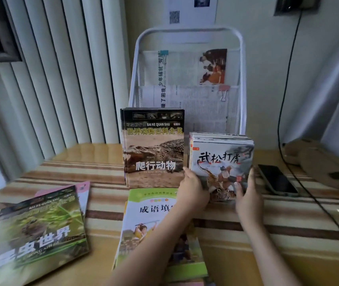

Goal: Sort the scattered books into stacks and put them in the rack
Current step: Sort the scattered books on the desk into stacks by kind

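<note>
Now both hands, left hand (193,188) and right hand (247,193), are gripping the upright tiger-cover stack (222,162) right of the crocodile books (154,149), before the rack (189,79).

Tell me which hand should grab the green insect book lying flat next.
Left. The left hand sits nearer the insect book at the table's left; the right hand would have to cross over while steadying the tiger book stack.

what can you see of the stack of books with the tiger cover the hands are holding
The tiger-cover stack is a bundle of thin, glossy picture books standing upright on the striped table, covers facing the camera. The front shows red brush lettering above a figure riding a tiger. The left hand and right hand grip its lower corners. It stands right of the crocodile book, before the white rack.
</note>
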A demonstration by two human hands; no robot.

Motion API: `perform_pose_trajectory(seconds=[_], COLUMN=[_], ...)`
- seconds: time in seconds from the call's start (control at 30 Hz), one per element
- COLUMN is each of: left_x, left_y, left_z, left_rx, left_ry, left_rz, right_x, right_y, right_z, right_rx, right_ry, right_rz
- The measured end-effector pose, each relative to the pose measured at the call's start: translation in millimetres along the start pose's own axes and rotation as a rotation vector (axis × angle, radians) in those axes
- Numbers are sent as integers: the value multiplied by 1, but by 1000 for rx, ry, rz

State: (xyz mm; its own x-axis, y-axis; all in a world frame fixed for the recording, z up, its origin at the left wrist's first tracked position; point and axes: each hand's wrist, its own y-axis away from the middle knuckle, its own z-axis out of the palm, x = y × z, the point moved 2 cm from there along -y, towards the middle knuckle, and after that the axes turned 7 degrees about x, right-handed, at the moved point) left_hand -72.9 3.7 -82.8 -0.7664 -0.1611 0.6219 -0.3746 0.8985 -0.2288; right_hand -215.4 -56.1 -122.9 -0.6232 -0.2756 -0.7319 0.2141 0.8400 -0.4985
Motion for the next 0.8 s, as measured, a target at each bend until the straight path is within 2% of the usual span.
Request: perform_pose_trajectory(seconds=[0.13, 0.27, 0.37, 0.5, 0.67, 0.73, 0.8], left_x=[4, 1, -26, -86, -122, -137, -159], left_y=[3, 10, 29, 69, 113, 122, 129], left_z=[-2, -25, -67, -118, -123, -130, -146], left_rx=[13, 197, 302, 412, 324, 352, 394], left_ry=[8, 187, 271, 202, 154, 74, -29], left_rz=[-10, -26, -102, -193, -172, -150, -192], right_x=[-9, -34, -52, -46, -35, -38, -43], right_y=[6, 20, 29, 34, 51, 56, 60], right_z=[0, -9, -13, -5, 8, 6, 3], right_rx=[117, 271, 279, 156, -144, -262, -282], right_ry=[22, -78, 46, 226, 435, 504, 543], right_rz=[-116, -342, -481, -369, -544, -539, -477])
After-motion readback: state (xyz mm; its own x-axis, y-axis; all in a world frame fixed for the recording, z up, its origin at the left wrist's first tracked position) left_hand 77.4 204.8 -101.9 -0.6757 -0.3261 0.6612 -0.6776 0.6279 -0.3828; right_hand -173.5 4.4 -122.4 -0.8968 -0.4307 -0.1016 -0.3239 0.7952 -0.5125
